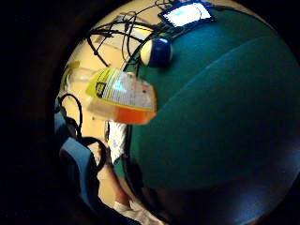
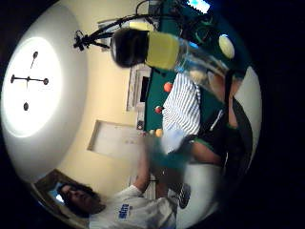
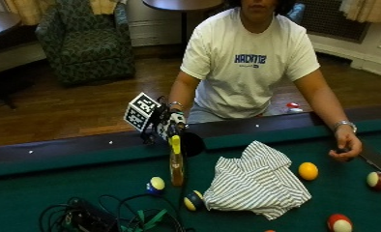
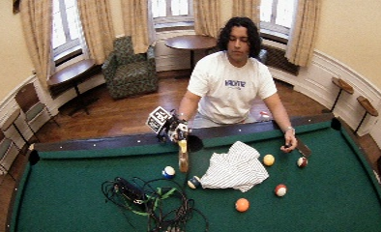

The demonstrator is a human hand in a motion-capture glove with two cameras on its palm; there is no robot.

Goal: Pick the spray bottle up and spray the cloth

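Observation:
In the outside view my gloved right hand (image 3: 167, 124) is over the near rail and grips the top of the spray bottle (image 3: 176, 166). The bottle hangs upright below it, with a yellow neck and amber liquid; whether its base touches the felt I cannot tell. The striped white cloth (image 3: 258, 182) lies crumpled on the green felt to the bottle's right, apart from it. The little finger side palm view shows the bottle's label and orange base (image 1: 123, 96) close to the palm. In the thumb side palm view its black head (image 2: 143, 46) sits in front of the cloth (image 2: 183, 107).
A blue-and-white ball (image 3: 155, 184) and a dark striped ball (image 3: 193, 200) lie near the bottle's base. Black cables (image 3: 107, 216) are heaped at the front left. More balls (image 3: 307, 170) lie right of the cloth. The bare left hand (image 3: 346, 144) rests by a dark device (image 3: 378, 160).

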